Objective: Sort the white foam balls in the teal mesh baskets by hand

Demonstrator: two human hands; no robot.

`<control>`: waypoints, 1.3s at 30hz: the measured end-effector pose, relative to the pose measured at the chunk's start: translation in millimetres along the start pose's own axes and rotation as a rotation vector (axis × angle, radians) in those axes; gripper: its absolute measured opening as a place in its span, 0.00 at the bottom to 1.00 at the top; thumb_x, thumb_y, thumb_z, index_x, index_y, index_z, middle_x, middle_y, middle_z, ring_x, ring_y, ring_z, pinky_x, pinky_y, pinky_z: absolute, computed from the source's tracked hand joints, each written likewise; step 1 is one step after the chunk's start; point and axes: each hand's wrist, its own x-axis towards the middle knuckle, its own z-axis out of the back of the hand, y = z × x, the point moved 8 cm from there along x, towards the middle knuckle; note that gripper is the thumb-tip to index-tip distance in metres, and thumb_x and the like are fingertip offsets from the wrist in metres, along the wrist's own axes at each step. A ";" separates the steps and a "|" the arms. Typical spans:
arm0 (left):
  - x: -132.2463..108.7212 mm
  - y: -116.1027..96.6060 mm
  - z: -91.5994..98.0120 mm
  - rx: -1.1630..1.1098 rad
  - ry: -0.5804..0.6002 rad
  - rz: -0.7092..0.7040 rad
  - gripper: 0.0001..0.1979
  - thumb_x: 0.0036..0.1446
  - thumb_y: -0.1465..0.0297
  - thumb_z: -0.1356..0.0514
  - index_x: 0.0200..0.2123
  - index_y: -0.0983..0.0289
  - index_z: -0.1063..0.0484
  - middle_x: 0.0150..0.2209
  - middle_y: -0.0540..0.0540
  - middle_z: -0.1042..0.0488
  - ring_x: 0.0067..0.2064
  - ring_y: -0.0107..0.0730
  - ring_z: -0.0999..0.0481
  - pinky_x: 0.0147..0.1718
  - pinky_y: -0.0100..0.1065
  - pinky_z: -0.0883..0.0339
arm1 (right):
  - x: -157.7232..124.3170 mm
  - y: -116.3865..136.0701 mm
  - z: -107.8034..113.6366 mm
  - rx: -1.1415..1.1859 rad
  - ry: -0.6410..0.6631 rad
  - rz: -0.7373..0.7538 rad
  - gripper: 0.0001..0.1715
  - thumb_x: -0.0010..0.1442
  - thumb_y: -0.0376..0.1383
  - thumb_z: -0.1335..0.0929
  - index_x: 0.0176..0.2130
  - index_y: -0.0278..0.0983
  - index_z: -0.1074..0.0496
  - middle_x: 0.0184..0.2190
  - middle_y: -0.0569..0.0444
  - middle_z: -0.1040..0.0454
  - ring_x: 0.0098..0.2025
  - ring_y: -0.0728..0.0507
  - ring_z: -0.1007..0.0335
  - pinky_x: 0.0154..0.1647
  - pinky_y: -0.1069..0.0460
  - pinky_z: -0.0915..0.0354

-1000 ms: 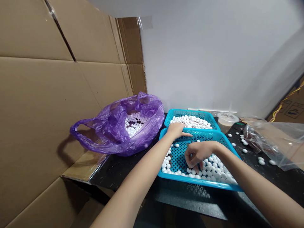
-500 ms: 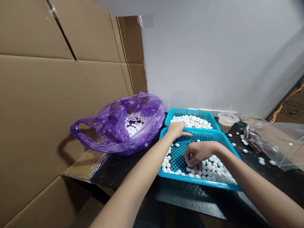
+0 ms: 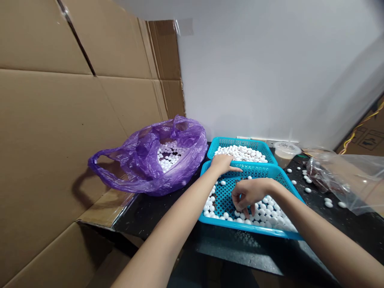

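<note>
Right hand (image 3: 249, 193) slightly further left over the front teal basket (image 3: 219, 223), fingertips (image 3: 246, 211) shifted among the white foam balls (image 3: 265, 219), basket sitting slightly further left in the frame, mesh showing a little differently

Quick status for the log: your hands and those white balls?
Left hand flat on rim of near blue basket. Right hand curled over white balls inside. Second basket just behind.

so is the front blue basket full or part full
Part full: the blue plastic mesh basket shows bare mesh mid-floor, with white balls along its near edge.
</note>
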 end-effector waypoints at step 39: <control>2.2 11.3 2.6 -0.024 -0.017 0.037 0.32 0.38 0.40 0.50 0.32 0.62 0.32 0.36 0.57 0.27 0.40 0.42 0.28 0.34 0.32 0.39 | 5.2 10.0 8.1 -0.087 -0.075 -0.049 0.03 0.46 0.28 0.36 0.23 0.32 0.32 0.17 0.59 0.32 0.19 0.50 0.33 0.21 0.56 0.34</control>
